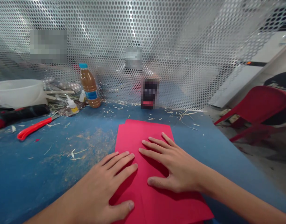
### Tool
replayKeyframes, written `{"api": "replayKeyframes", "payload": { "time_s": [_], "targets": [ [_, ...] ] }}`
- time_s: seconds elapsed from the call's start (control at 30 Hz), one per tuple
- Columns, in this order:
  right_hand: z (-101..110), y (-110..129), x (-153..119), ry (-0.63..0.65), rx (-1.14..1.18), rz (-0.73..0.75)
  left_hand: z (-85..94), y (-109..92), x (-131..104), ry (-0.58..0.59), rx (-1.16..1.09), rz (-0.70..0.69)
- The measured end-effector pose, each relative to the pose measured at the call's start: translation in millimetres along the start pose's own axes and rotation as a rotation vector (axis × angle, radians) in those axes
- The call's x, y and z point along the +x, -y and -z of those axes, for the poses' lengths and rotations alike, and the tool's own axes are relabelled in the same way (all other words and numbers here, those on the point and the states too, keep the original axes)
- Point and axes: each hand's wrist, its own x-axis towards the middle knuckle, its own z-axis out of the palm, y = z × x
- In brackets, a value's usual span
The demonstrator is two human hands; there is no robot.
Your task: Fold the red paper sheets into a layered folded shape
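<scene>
Red sheets of paper or card (143, 133) lie on the blue table (194, 146), with their far edges slightly offset and a crease or seam running down the middle near the bottom. My left hand (107, 183) rests on the left part of the red sheet, its fingers spread and the thumb apart. Over the right part, my right hand (171, 161) lies with its fingers spread, fingertips touching the sheet. Neither hand grips anything. The sheet's near edge runs out of view at the bottom.
A red-handled knife (35, 127), a glue bottle (72, 105), a brown bottle with blue cap (89, 87) and a white tub (19, 93) stand or lie at left. Behind is a perforated metal panel (105, 40). A red chair (264, 105) is at right.
</scene>
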Motion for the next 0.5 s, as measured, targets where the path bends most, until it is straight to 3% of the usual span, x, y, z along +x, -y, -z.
{"api": "replayKeyframes", "payload": {
  "time_s": [0.5],
  "targets": [
    [1, -2, -1, 0.075, -0.022, 0.003, 11.3, -5, 6, 0.064, 0.008, 0.022]
  ]
}}
